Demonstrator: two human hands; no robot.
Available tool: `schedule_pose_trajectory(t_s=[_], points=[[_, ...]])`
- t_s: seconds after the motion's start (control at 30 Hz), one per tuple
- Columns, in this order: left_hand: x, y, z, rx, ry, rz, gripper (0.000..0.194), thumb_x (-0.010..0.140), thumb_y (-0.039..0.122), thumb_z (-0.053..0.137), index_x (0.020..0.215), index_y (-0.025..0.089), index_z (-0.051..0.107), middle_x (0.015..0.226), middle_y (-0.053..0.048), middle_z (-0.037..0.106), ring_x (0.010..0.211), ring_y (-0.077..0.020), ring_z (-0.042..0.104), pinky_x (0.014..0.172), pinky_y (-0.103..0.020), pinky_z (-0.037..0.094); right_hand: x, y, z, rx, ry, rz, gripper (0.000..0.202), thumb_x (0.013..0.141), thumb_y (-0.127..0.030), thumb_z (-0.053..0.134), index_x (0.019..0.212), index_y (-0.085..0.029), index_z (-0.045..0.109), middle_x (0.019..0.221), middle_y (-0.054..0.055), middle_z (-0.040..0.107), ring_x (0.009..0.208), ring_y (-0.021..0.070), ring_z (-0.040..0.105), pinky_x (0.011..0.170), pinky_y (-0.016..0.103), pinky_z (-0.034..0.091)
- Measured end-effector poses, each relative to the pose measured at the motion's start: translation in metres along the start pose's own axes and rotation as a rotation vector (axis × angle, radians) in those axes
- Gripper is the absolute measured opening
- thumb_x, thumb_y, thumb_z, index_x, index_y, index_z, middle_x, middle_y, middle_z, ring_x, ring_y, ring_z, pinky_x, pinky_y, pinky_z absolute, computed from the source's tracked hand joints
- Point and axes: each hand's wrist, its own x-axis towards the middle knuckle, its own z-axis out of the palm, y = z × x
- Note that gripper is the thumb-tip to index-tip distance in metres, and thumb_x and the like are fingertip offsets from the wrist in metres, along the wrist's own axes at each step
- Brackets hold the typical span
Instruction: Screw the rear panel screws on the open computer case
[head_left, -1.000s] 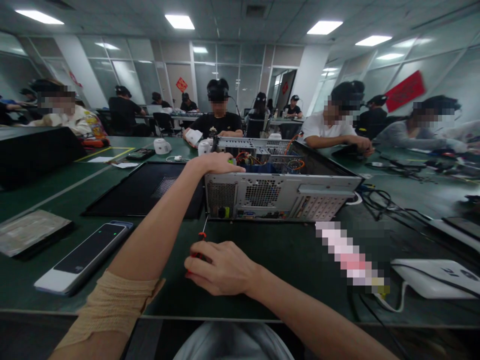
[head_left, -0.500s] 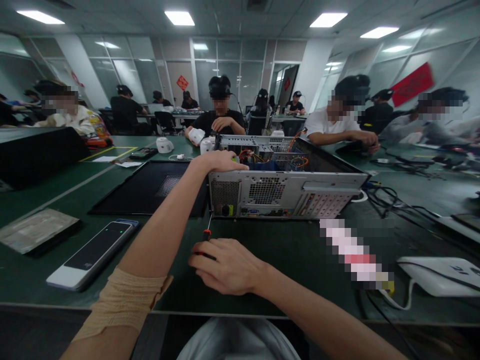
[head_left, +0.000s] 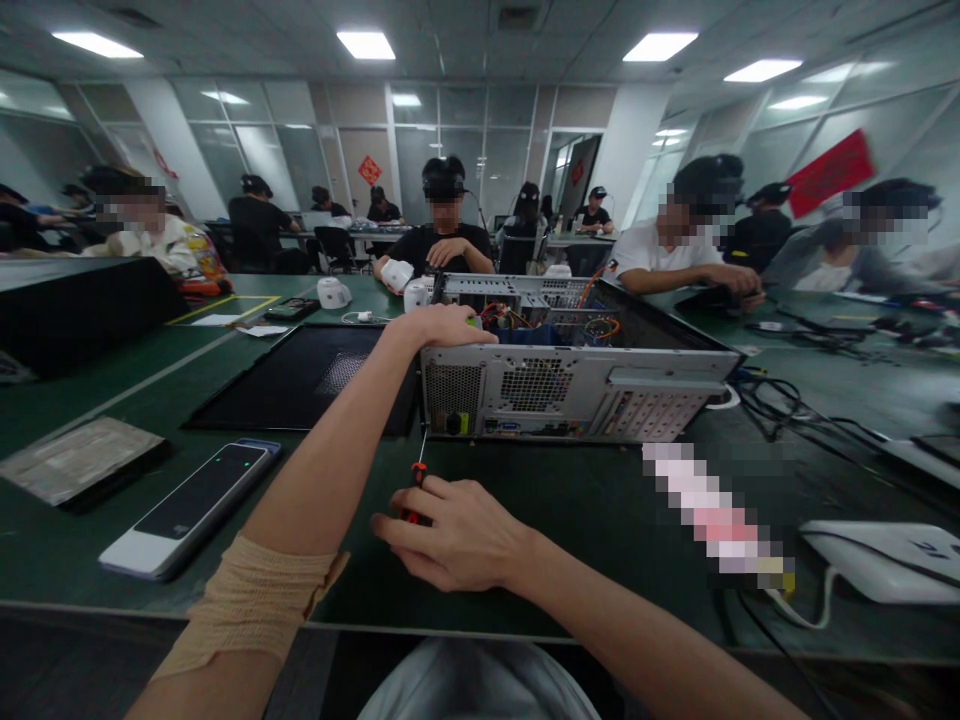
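Observation:
An opened computer case (head_left: pixel 667 362) lies on its side, its grey rear panel facing me and coloured wires showing inside. My left hand (head_left: pixel 448 325) grips its near left top edge, thumb along the rim; the other fingers are mostly hidden. Below, my right hand (head_left: pixel 457 535) is closed around the red and black handle of a screwdriver (head_left: pixel 418 474). The thin shaft points up and away, its tip at the rear panel's lower left corner. Whether the tip sits in a screw is too small to see. Left of the case lies a black side panel (head_left: pixel 277 385).
At left are a white and black phone-like device (head_left: pixel 187 510) and a flat metal drive (head_left: pixel 79 460). A white box (head_left: pixel 885 560), a blurred-out strip (head_left: pixel 712 510) and black cables (head_left: pixel 795 410) lie at right. Co-workers sit across the table, near white mugs (head_left: pixel 334 293).
The view has shifted slightly. My right fingers have changed position around the screwdriver handle, showing more of it. My left hand stays on the case edge.

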Motion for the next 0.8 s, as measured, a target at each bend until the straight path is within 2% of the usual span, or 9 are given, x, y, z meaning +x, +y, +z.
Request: schedule_pose_trajectory(t_s=[0.13, 0.27, 0.47, 0.63, 0.8], points=[[0.0, -0.001, 0.0, -0.003, 0.003, 0.005, 0.094, 0.079, 0.081, 0.04, 0.148, 0.017, 0.043, 0.148, -0.016, 0.049, 0.127, -0.0356, 0.05, 0.102, -0.041, 0.039, 0.0, -0.001, -0.002, 0.08, -0.006, 0.003, 0.027, 0.098, -0.035, 0.044, 0.109, -0.018, 0.061, 0.114, 0.007, 0.064, 0.084, 0.0173, 0.054, 0.058, 0.028, 0.042], [0.002, -0.003, 0.001, 0.002, 0.006, 0.015, 0.094, 0.079, 0.081, 0.038, 0.149, 0.016, 0.042, 0.149, -0.016, 0.047, 0.128, -0.0354, 0.05, 0.102, -0.04, 0.039, 0.001, -0.001, 0.002, 0.093, 0.012, 0.015, 0.027, 0.1, -0.03, 0.042, 0.115, -0.016, 0.059, 0.119, 0.007, 0.064, 0.087, 0.0165, 0.059, 0.057, 0.026, 0.044], [0.005, -0.005, 0.003, 0.002, 0.006, 0.013, 0.094, 0.079, 0.082, 0.038, 0.148, 0.018, 0.042, 0.149, -0.015, 0.047, 0.127, -0.0355, 0.05, 0.102, -0.041, 0.039, 0.003, 0.0, 0.012, 0.032, 0.1, -0.018, 0.031, 0.103, -0.04, 0.043, 0.114, -0.016, 0.059, 0.117, 0.004, 0.067, 0.077, 0.0135, 0.062, 0.055, 0.027, 0.045], [0.007, -0.006, 0.005, 0.001, 0.013, 0.04, 0.094, 0.08, 0.081, 0.038, 0.147, 0.015, 0.044, 0.148, -0.016, 0.048, 0.127, -0.0362, 0.05, 0.101, -0.041, 0.04, 0.004, -0.001, 0.018, -0.013, 0.167, -0.03, 0.028, 0.101, -0.039, 0.048, 0.107, -0.015, 0.062, 0.109, 0.003, 0.07, 0.076, 0.014, 0.062, 0.054, 0.027, 0.044], [0.007, -0.007, 0.005, -0.007, 0.019, 0.011, 0.095, 0.078, 0.082, 0.039, 0.148, 0.018, 0.043, 0.149, -0.015, 0.047, 0.128, -0.0375, 0.049, 0.102, -0.043, 0.039, 0.005, -0.002, 0.02, -0.025, 0.246, -0.037, 0.03, 0.102, -0.04, 0.047, 0.104, -0.015, 0.064, 0.108, 0.003, 0.071, 0.078, 0.0137, 0.062, 0.055, 0.026, 0.045]])
